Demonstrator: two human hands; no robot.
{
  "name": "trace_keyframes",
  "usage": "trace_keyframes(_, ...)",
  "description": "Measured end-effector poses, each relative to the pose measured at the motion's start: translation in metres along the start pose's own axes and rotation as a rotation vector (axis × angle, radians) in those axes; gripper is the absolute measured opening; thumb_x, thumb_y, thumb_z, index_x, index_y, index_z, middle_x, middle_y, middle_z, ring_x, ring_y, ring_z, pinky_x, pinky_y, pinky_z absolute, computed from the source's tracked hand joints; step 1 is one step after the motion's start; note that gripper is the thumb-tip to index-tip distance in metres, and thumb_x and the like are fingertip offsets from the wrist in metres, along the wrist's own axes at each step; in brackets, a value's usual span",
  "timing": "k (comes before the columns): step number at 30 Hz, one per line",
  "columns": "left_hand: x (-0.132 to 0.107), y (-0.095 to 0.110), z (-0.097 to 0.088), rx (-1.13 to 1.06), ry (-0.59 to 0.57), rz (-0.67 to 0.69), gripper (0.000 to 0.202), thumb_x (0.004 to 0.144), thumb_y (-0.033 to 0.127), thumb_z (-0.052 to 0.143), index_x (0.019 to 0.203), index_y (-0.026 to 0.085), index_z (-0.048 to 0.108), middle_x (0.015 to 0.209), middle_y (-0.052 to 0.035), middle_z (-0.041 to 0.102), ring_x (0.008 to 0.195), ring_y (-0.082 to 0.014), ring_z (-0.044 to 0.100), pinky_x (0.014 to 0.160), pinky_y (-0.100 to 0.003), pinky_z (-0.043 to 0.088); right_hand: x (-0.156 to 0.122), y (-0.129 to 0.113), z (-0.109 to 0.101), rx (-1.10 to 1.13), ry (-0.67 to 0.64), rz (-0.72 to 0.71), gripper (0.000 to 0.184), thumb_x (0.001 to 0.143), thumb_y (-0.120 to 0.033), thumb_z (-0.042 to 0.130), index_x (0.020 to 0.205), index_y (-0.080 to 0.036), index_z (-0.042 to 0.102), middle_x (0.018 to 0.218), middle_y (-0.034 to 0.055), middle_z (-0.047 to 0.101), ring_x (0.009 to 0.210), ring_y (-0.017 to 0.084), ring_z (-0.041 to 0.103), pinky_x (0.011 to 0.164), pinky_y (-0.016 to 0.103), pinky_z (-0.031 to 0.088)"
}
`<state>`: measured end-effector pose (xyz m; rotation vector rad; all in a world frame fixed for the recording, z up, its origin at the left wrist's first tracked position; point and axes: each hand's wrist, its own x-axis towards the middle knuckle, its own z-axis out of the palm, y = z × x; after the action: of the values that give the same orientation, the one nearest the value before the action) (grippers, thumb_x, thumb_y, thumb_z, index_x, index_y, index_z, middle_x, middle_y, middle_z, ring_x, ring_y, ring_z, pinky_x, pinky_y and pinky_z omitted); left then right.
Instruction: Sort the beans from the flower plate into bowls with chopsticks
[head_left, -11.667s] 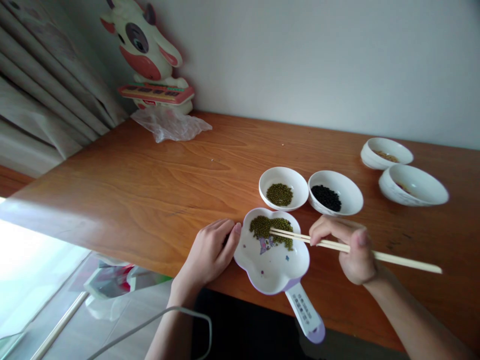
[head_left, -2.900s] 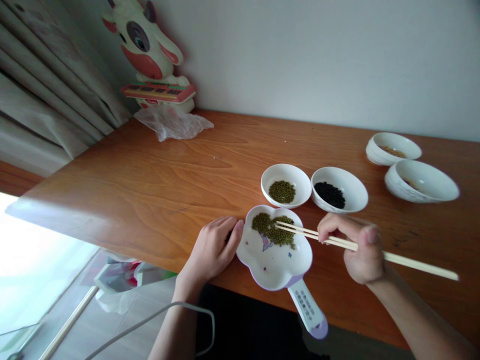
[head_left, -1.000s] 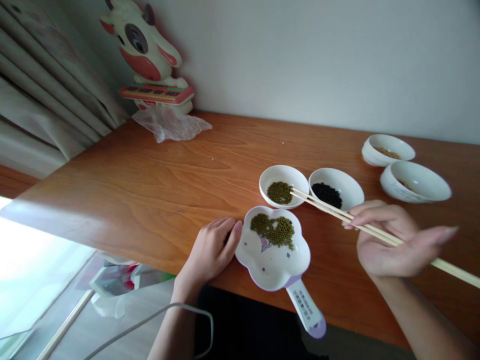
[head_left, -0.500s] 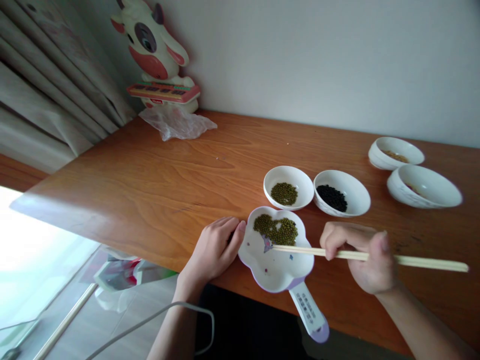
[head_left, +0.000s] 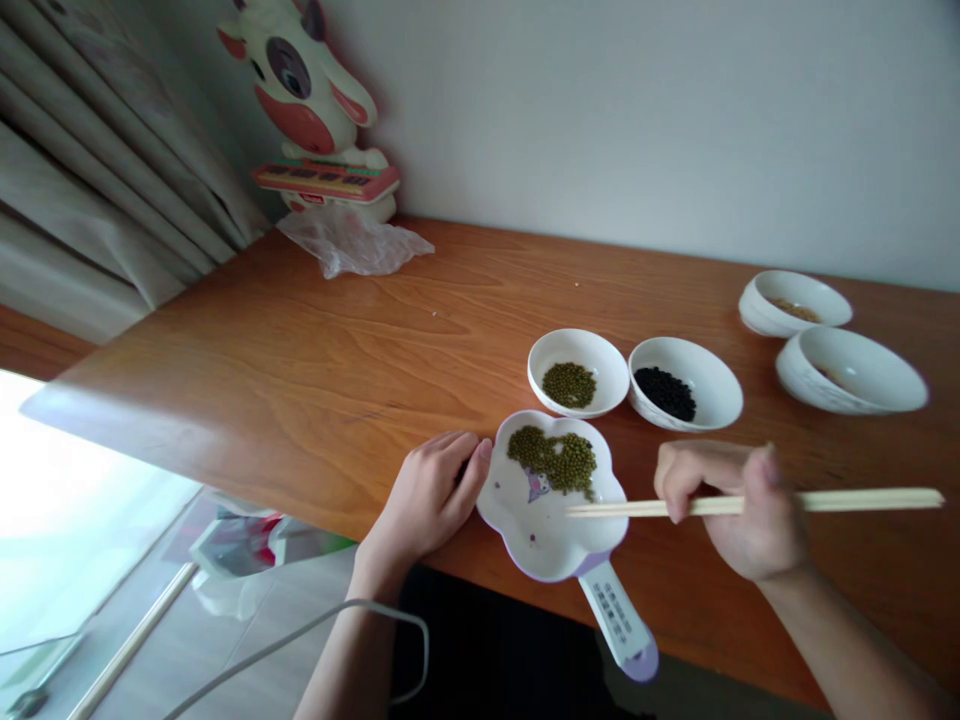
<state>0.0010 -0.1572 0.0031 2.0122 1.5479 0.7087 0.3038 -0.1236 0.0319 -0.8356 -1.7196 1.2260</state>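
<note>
My right hand [head_left: 739,510] grips a pair of wooden chopsticks [head_left: 840,499], held nearly level, tips over the near right part of a flower-shaped white dish [head_left: 551,540]. That dish has a purple handle [head_left: 619,625] jutting past the table edge and holds a heap of green mung beans [head_left: 555,460]. My left hand [head_left: 431,495] rests curled on the table, fingertips against the dish's left rim. Just behind stand a small white bowl of green beans [head_left: 577,370] and a white bowl of black beans [head_left: 686,383].
Two more white bowls [head_left: 795,300] [head_left: 851,370] stand at the far right. A cow-shaped toy [head_left: 315,110] and a crumpled clear plastic bag [head_left: 352,240] sit at the back left by the curtain. The wooden table's [head_left: 300,360] near edge runs under my wrists.
One second ago the chopstick tips were over the small green-bean bowl. My right hand has since swung them back down over the flower-shaped dish. My left hand has stayed put.
</note>
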Motion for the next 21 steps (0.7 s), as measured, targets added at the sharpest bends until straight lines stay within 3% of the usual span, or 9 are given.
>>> trace_keyframes(6, -0.001, 0.000, 0.000, -0.002, -0.005, -0.003, 0.035, 0.108, 0.035, 0.036, 0.075, 0.022, 0.039, 0.073, -0.0003, 0.051, 0.068, -0.0151, 0.048, 0.068, -0.030, 0.035, -0.003, 0.014, -0.007, -0.131, 0.065, -0.027, 0.072, 0.103, -0.061, 0.021, 0.064, -0.023, 0.069, 0.059, 0.0053, 0.061, 0.057, 0.020, 0.055, 0.059, 0.037, 0.038)
trace_keyframes(10, -0.001, 0.000, 0.000, -0.007, -0.008, -0.004, 0.035, 0.108, 0.036, 0.036, 0.075, 0.022, 0.038, 0.073, 0.0001, 0.050, 0.068, -0.0150, 0.047, 0.068, -0.030, 0.034, -0.002, 0.011, -0.005, -0.101, 0.103, -0.035, 0.075, 0.102, -0.064, 0.020, 0.063, -0.022, 0.069, 0.058, 0.0055, 0.060, 0.057, 0.020, 0.055, 0.058, 0.036, 0.039)
trace_keyframes(16, 0.000, 0.000, 0.000, -0.013, -0.007, -0.012, 0.035, 0.108, 0.035, 0.037, 0.075, 0.022, 0.038, 0.073, 0.0008, 0.050, 0.068, -0.0146, 0.046, 0.067, -0.029, 0.033, -0.004, 0.012, -0.001, -0.067, -0.060, -0.004, 0.071, 0.104, -0.060, 0.020, 0.070, -0.022, 0.069, 0.063, 0.0040, 0.062, 0.059, 0.019, 0.056, 0.058, 0.035, 0.041)
trace_keyframes(21, -0.001, 0.000, -0.001, -0.015, -0.007, -0.008, 0.035, 0.108, 0.034, 0.037, 0.075, 0.022, 0.038, 0.073, 0.0009, 0.049, 0.068, -0.0144, 0.045, 0.067, -0.029, 0.032, -0.004, 0.015, -0.002, -0.131, 0.010, -0.013, 0.069, 0.104, -0.059, 0.023, 0.072, -0.022, 0.071, 0.066, 0.0052, 0.066, 0.065, 0.021, 0.060, 0.062, 0.036, 0.042)
